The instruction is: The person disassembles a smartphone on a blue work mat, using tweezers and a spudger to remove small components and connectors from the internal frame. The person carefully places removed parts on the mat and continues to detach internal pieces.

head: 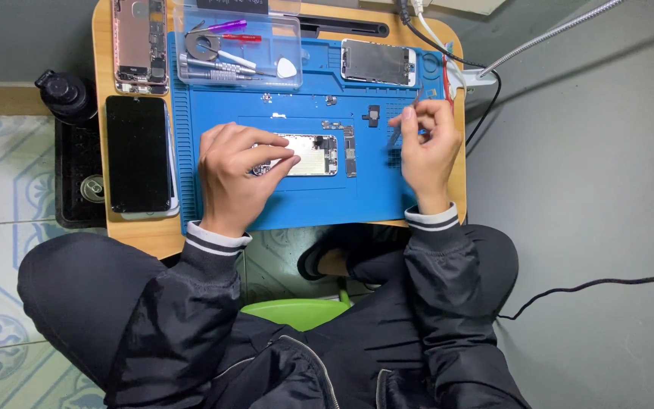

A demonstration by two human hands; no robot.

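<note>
Head view: I am sitting at a small wooden bench [100,113] with a blue work mat [213,113] covering most of it; the opened phone body [308,155] is lying at the middle of the mat, its long axis running left to right across my front, internals facing up.

My left hand [236,174] is resting on the left end of the phone body, fingers curled loosely and the fingertips [285,161] pressing on its edge, steadying it rather than gripping around it; this hand is the nearer of the two, being in contact. My right hand [427,144] is hovering just to the right of the phone, apart from it, with thumb and fingers pinched on a thin dark tool [397,135], seemingly tweezers, the tip pointing down and toward the phone's right end; a narrow circuit board [350,151] is lying between that tip and the phone body.

Containers: a clear plastic tray [183,45] is sitting at the far left of the mat, holding a purple-handled tool [225,26], a red-handled tool [242,37], a metal ring piece [202,45] and a white pick [287,68].

Elsewhere: a second opened phone [139,45] at the far left corner; a dark-screened phone [138,155] lying beside the mat; a display panel [378,62] at the far side; small loose parts [372,115] scattered on the mat.
</note>
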